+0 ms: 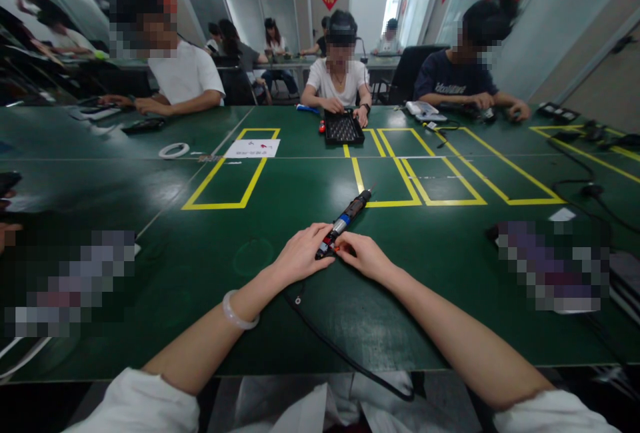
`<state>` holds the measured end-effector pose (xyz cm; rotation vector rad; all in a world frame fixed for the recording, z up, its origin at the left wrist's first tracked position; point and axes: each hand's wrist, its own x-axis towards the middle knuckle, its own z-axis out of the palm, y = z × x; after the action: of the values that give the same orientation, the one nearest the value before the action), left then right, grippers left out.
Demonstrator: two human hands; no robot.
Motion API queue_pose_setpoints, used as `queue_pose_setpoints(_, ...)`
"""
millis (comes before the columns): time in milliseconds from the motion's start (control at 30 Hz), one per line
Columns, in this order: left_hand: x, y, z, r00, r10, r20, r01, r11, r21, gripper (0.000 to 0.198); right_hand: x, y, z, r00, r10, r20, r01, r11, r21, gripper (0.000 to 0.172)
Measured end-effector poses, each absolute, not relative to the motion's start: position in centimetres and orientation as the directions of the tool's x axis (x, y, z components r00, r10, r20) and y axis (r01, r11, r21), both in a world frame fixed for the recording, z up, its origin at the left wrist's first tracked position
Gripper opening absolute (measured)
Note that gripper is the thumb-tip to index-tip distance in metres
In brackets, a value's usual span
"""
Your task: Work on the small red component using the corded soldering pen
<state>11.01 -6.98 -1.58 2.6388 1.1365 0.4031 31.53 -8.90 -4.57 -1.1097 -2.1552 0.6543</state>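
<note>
An electric screwdriver (345, 220) lies slantwise on the green table, its thin tip pointing away to the right. Part of its casing is off, so a silver and blue motor section and some red parts show at the near end. My left hand (305, 251) is closed on that near end and steadies it. At its right side, the fingers of my right hand (366, 254) pinch something small and red-orange, perhaps a wire; the fingertips partly hide it. A black cable (345, 346) runs from beneath my left hand over the table's front edge.
Yellow tape outlines (215, 206) mark the green table (190, 300). Across it, a person handles a black tray (344, 128) of small parts. A paper sheet (253, 148) and a white ring-shaped roll (174, 150) lie left of it. More cables (580, 160) spread at the right.
</note>
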Motion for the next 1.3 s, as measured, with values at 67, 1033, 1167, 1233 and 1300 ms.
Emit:
queue_pose_setpoints(67,11.1,-7.0,-1.5,0.656,0.737,0.164,0.675,-0.670,0.310,0.062,31.5,-8.7,-4.7,-0.449,0.840,0.304,0.528,0.524,-0.668,0.007)
queue_pose_setpoints(1033,-1.4,2.4,-2.1,0.021,0.991,0.129,0.989,-0.040,0.143,0.064,32.1,-9.2,-3.8,-0.439,0.852,0.286,0.603,0.515,-0.609,0.015)
queue_pose_setpoints(1167,-7.2,3.4,-2.1,-0.143,0.983,0.115,0.982,0.127,0.138,0.065,32.0,-9.2,-3.8,-0.448,0.848,0.281,0.610,0.520,-0.598,0.014)
queue_pose_setpoints(1233,-9.3,3.5,-1.9,-0.207,0.974,0.090,0.974,0.196,0.118,0.067,32.1,-9.2,-3.8,-0.453,0.846,0.281,0.609,0.524,-0.596,0.014)
queue_pose_setpoints(1300,-10.6,3.3,-1.7,-0.254,0.965,0.064,0.964,0.247,0.100,0.068,32.1,-9.2,-3.8,-0.459,0.843,0.280,0.605,0.528,-0.596,0.014)
